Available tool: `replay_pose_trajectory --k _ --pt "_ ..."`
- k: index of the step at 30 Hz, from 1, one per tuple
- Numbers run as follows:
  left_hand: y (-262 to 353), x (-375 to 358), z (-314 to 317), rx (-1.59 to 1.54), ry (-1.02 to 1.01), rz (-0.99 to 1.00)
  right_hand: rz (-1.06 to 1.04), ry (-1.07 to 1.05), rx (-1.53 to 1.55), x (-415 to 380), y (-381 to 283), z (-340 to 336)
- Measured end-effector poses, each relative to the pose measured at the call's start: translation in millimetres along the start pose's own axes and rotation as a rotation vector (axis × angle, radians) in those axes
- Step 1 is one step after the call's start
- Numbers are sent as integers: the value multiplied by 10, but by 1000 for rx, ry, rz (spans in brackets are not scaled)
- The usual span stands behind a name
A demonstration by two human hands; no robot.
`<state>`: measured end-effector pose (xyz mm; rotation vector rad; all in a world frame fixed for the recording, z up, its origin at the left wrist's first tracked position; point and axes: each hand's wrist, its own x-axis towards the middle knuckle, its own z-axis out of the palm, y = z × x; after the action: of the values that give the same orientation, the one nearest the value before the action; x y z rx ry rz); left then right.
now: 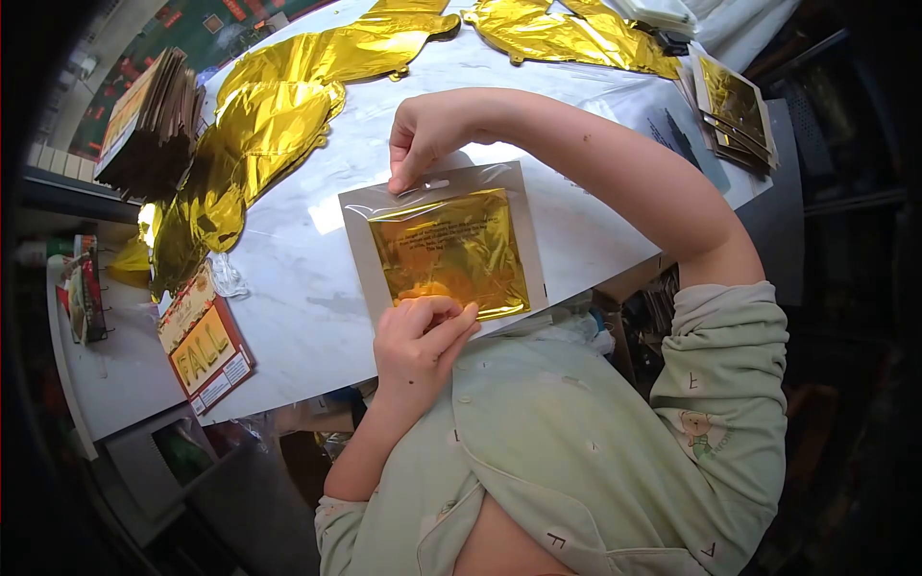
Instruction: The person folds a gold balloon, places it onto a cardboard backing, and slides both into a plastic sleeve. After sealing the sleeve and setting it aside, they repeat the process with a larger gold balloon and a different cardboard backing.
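A clear-fronted plastic packaging bag (538, 259) lies at the near edge of the marble-patterned table, with a folded gold foil balloon (461, 250) showing inside and small dark print across its front. My right hand (423, 139) reaches over from the right and pinches the bag's upper left edge, beside its hanger hole. At the bag's lower edge, my left hand (423, 336) has its fingers curled together against the plastic. Part of the bag's lower left corner is hidden behind that hand.
Flat gold foil balloons (279, 125) spread along the table's left and far side. A "FALL" card (204, 350) lies at the left edge near white string (227, 276). A card stack (149, 120) stands far left. Packed gold bags (735, 106) sit at the right corner.
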<state>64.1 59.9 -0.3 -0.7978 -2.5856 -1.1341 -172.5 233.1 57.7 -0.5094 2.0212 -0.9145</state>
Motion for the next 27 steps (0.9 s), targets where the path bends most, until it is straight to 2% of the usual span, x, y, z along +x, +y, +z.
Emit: replay_pose_trajectory --k 3,6,12,13,23,25,26,27 --pt "-9 -3 13 7 9 5 -43 -9 -1 -14 81 -10" --pt "3 12 16 3 18 7 -1 -33 155 -91 175 -91" --pt "19 28 10 -6 20 2 51 -64 51 -361 380 -288" --pt "20 30 11 -3 20 4 46 -6 38 -392 366 -269" --pt "-16 0 63 3 10 -12 -1 22 -10 -306 385 -190" --pt "-13 23 101 93 122 69 -85 241 -192 -306 340 -91" --pt "-11 1 95 94 122 65 -199 335 -357 -321 335 -2" --pt "-9 -39 79 143 163 149 -362 504 -494 -334 374 168"
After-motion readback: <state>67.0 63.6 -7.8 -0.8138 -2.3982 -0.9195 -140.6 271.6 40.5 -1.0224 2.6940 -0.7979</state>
